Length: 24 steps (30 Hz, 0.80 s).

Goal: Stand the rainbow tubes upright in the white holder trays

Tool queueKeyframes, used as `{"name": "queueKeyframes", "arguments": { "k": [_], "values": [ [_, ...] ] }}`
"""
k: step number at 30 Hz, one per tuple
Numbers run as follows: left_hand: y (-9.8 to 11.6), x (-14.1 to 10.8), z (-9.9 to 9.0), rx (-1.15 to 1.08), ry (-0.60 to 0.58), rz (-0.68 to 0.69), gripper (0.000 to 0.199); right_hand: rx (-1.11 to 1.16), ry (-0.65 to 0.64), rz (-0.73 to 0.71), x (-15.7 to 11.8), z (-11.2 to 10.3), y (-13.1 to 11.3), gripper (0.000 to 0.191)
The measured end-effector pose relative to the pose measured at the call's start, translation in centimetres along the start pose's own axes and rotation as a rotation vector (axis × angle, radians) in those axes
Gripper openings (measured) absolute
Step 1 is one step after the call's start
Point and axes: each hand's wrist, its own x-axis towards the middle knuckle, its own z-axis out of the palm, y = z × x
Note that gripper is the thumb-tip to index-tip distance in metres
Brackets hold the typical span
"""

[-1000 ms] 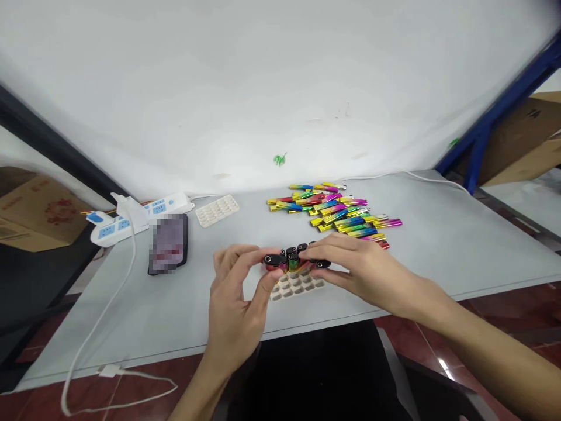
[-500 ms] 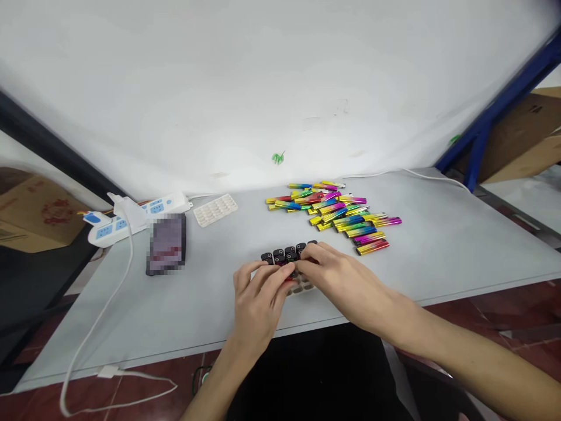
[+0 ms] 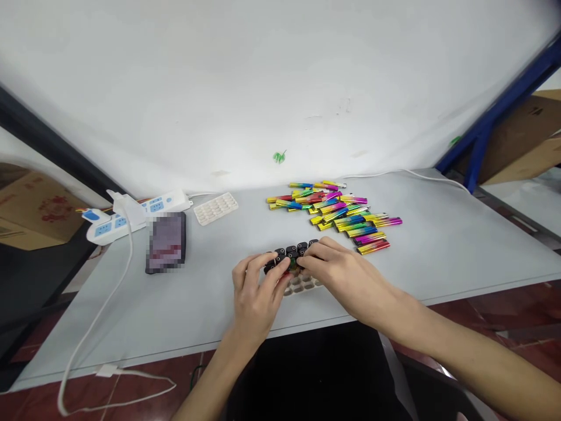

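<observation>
Several black-topped pieces [image 3: 291, 250] stand close together in a pale tray with oval holes [image 3: 302, 284], near the table's front edge. My left hand [image 3: 258, 289] curls round the left side of this group, its fingers closed on black-topped pieces. From the right, my right hand [image 3: 335, 266] reaches in with fingertips pressed together at the black tops; what they pinch is too small to make out. Glimpses of red and green show between my fingertips. Beyond the hands lies a loose pile of shiny multicoloured tubes [image 3: 333, 207].
An unused-looking pale tray [image 3: 216, 209] lies at the back left. Beside it are a dark phone-like device [image 3: 166, 242] and a white power strip [image 3: 164, 203] with a cable [image 3: 100, 313] running over the front edge. Cardboard boxes [image 3: 39, 210] stand at both sides.
My left fingers have shifted around the left-hand black-topped pieces, which now sit closer together and tilted. My right fingertips have moved slightly. The tube pile is unchanged.
</observation>
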Motion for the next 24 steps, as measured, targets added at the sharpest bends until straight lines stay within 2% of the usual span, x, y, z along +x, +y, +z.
{"name": "queueKeyframes", "arguments": {
  "k": [3, 6, 10, 15, 19, 24],
  "values": [
    [0.0, 0.3, 0.0, -0.070, -0.025, -0.021, 0.027, 0.024, 0.050, -0.024, -0.3, -0.4, 0.3, 0.029],
    [0.1, 0.6, -0.1, -0.117, -0.013, -0.078, 0.018, 0.147, 0.165, -0.073, -0.7, -0.9, 0.8, 0.033],
    [0.1, 0.9, -0.2, -0.141, -0.021, -0.130, 0.010, 0.262, 0.288, -0.197, -0.4, -0.9, 1.2, 0.028],
    [-0.1, 1.0, -0.5, -0.196, -0.045, -0.199, 0.006, 0.249, 0.176, -0.275, 1.1, 0.6, 1.7, 0.030],
    [-0.2, 0.9, -0.6, -0.224, -0.070, -0.234, 0.007, 0.228, 0.147, -0.289, 1.7, 1.5, 2.0, 0.025],
    [-0.3, 0.9, -0.6, -0.185, -0.026, -0.116, 0.013, 0.171, 0.171, -0.313, 1.8, 2.1, 2.4, 0.025]
  ]
}}
